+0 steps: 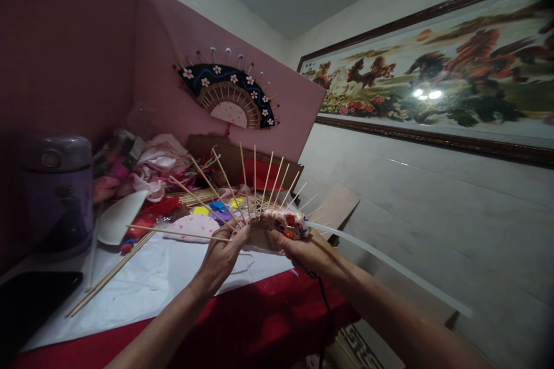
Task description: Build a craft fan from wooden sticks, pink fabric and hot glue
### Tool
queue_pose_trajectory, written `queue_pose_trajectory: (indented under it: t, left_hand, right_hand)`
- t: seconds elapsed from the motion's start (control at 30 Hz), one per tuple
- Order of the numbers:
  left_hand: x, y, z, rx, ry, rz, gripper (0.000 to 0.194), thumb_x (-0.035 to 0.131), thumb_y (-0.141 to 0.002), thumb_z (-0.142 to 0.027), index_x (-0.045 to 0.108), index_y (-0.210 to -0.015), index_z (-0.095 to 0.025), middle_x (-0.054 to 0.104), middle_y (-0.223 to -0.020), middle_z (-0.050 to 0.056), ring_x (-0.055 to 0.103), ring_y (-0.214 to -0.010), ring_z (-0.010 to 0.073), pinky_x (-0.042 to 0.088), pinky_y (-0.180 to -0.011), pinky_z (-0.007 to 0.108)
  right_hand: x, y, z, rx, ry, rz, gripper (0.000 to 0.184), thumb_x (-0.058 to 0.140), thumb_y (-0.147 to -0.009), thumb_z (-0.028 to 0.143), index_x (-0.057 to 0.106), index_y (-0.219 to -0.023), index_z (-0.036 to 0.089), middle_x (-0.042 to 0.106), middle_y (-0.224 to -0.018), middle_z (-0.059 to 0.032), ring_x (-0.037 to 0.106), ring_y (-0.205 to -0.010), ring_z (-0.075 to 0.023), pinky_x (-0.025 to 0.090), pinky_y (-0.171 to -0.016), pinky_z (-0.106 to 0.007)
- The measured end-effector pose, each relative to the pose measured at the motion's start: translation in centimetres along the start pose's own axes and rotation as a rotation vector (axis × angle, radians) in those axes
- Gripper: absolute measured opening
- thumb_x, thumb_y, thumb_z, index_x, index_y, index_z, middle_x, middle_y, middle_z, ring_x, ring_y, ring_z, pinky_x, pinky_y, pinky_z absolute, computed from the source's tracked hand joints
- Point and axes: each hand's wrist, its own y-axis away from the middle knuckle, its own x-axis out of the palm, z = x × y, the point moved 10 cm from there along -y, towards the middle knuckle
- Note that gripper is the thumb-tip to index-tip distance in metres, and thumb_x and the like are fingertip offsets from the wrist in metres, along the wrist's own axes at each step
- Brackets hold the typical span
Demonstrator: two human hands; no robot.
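A half-round brown cardboard piece (262,236) with several thin wooden sticks (255,176) fanning out from its curved edge is in front of me. My left hand (227,251) pinches its left end, beside the lowest sticks. At the right end, my right hand (303,248) is closed round a flower-patterned hot glue gun (288,223), its thumb near the cardboard. A long translucent glue stick (389,262) juts out of the gun's back to the right, and a black cord (324,305) hangs below. The gun's nozzle and grip are mostly hidden.
A finished dark fan with white flowers (234,81) hangs on the pink board (285,109). On the white sheet (147,277) lie loose sticks (112,271), a dotted half-round cloth piece (193,229) and craft scraps. A purple flask (58,190) and a black phone-like slab (38,305) are left.
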Motion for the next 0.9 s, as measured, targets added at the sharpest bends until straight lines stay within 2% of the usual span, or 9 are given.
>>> queue_pose_trajectory:
  t: [0.13, 0.4, 0.5, 0.67, 0.8, 0.9]
  left_hand:
    - [-0.2, 0.0, 0.4, -0.014, 0.012, -0.004, 0.036, 0.066, -0.077, -0.044, 0.07, -0.1, -0.017, 0.073, -0.098, 0.009, 0.066, -0.093, 0.0246, 0.052, -0.078, 0.031]
    - [0.0, 0.0, -0.1, -0.012, -0.003, -0.011, 0.036, 0.067, -0.075, -0.045, 0.069, -0.096, -0.015, 0.073, -0.09, 0.008, 0.067, -0.085, 0.023, 0.052, -0.074, 0.03]
    - [-0.3, 0.1, -0.2, -0.011, 0.019, -0.042, 0.034, 0.068, -0.074, -0.045, 0.067, -0.09, -0.015, 0.072, -0.08, 0.005, 0.067, -0.077, 0.0199, 0.051, -0.067, 0.027]
    - [0.0, 0.2, 0.4, -0.12, 0.094, -0.023, 0.036, 0.066, -0.074, -0.05, 0.055, -0.079, -0.016, 0.06, -0.054, -0.002, 0.06, -0.043, 0.0142, 0.041, -0.04, 0.022]
    - [-0.1, 0.3, 1.1, -0.207, 0.191, -0.058, 0.04, 0.07, -0.07, -0.05, 0.049, -0.075, -0.017, 0.061, -0.052, -0.002, 0.061, -0.042, 0.0154, 0.039, -0.036, 0.02]
    - [-0.1, 0.3, 1.6, -0.247, 0.193, -0.049, 0.042, 0.075, -0.066, -0.046, 0.053, -0.085, -0.015, 0.066, -0.056, 0.002, 0.064, -0.046, 0.0169, 0.044, -0.04, 0.022]
  right_hand:
    - [-0.1, -0.1, -1.2, 0.087, -0.015, -0.013, 0.043, 0.057, -0.079, 0.057, 0.054, -0.06, 0.019, 0.041, -0.041, 0.0048, 0.037, -0.039, -0.0089, 0.027, -0.04, -0.023]
    - [0.7, 0.1, -0.6, 0.061, -0.056, 0.016, 0.045, 0.059, -0.076, 0.061, 0.055, -0.059, 0.02, 0.041, -0.041, 0.0047, 0.037, -0.04, -0.009, 0.025, -0.039, -0.022]
    - [0.6, 0.1, -0.5, 0.061, -0.055, 0.008, 0.045, 0.059, -0.076, 0.061, 0.054, -0.059, 0.02, 0.041, -0.042, 0.005, 0.037, -0.04, -0.0085, 0.025, -0.039, -0.022]
    - [0.1, -0.3, -0.9, 0.066, -0.108, -0.004, 0.046, 0.055, -0.078, 0.062, 0.049, -0.059, 0.02, 0.04, -0.042, 0.0058, 0.036, -0.037, -0.0077, 0.027, -0.038, -0.022]
    - [0.6, -0.2, -0.2, 0.038, -0.118, 0.04, 0.046, 0.054, -0.079, 0.061, 0.047, -0.059, 0.02, 0.04, -0.043, 0.0055, 0.035, -0.037, -0.0074, 0.026, -0.037, -0.021]
    - [1.1, -0.2, 0.4, 0.029, -0.097, 0.065, 0.046, 0.055, -0.078, 0.062, 0.047, -0.059, 0.02, 0.04, -0.043, 0.0052, 0.035, -0.038, -0.0076, 0.026, -0.036, -0.022]
